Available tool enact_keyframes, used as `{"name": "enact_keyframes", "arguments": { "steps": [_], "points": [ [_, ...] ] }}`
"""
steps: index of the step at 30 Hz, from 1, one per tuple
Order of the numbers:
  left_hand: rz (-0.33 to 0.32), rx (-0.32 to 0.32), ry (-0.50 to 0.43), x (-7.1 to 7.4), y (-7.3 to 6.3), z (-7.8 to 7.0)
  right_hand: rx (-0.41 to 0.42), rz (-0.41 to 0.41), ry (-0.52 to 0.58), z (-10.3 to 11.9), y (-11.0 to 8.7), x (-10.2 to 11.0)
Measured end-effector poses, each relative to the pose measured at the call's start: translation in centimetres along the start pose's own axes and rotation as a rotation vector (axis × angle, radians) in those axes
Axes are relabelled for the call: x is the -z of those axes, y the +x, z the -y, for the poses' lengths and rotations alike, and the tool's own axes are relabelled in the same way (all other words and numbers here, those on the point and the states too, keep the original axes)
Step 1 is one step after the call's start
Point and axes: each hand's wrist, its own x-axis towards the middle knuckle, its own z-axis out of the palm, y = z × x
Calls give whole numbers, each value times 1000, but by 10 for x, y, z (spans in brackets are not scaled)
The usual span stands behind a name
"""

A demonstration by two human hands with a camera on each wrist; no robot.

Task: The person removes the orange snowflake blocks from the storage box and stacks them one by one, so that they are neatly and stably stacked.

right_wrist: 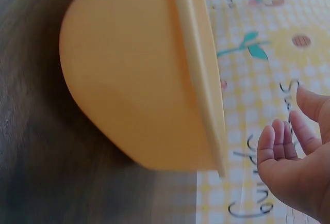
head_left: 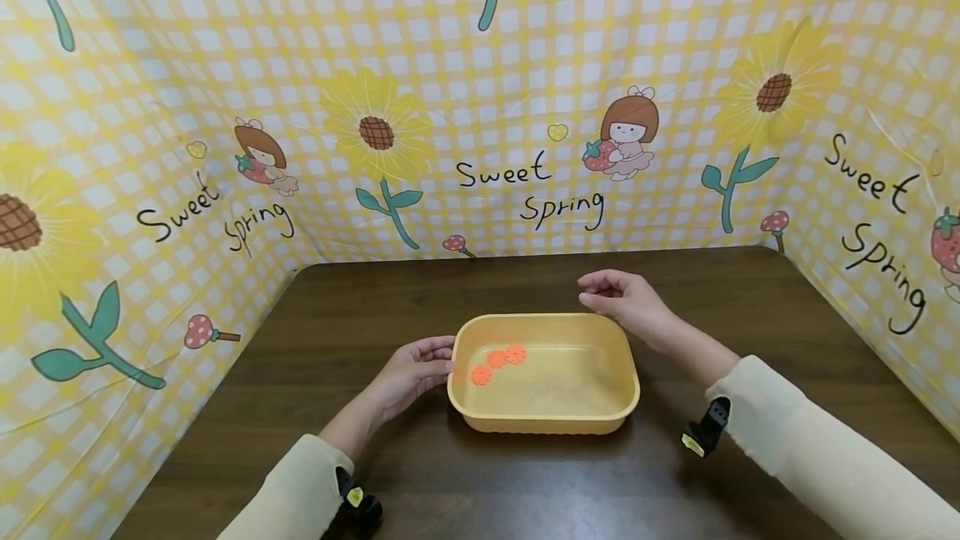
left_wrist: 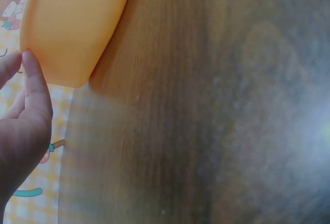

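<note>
A yellow rectangular tub (head_left: 555,425) with rounded corners sits upright on the dark wooden table. Inside, toward its left end, lie three small flat orange flower-shaped pieces (head_left: 497,359). My left hand (head_left: 408,373) touches the tub's left rim with its fingertips, the fingers relaxed; the left wrist view shows thumb and finger right at the rim of the tub (left_wrist: 82,28). Raised near the tub's back right corner, my right hand (head_left: 630,302) holds nothing visible, its fingers loosely bent. In the right wrist view this hand (right_wrist: 299,157) appears apart from the tub (right_wrist: 134,79).
The dark wooden table (head_left: 495,490) extends around the tub. A yellow checked cloth (head_left: 480,65) with printed flowers and lettering hangs along the back and both sides. Black devices (head_left: 705,427) are strapped at the sleeve cuffs.
</note>
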Motion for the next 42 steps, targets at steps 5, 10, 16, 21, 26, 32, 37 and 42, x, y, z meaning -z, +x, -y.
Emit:
{"name": "enact_keyframes", "arguments": {
  "steps": [5,10,16,21,26,32,37,42],
  "points": [
    [-3,-1,1,1,0,1,22,63,20,3,-2,-18],
    [-2,1,3,2,0,2,39,121,7,3,-2,-36],
    [2,-8,-2,1,-1,1,32,166,-27,1,0,-56],
    [-1,-12,-8,1,-2,0,20,208,-16,-4,3,-70],
    [3,-12,-7,0,-3,-1,0,248,7,-10,2,-81],
    [11,-18,-9,1,-2,0,-11,258,-64,-16,5,-94],
    [18,-18,-21,1,-1,0,21,259,-142,-25,8,-99],
    [9,-17,-24,1,-2,0,63,282,-198,-30,11,-102]
  ]
}}
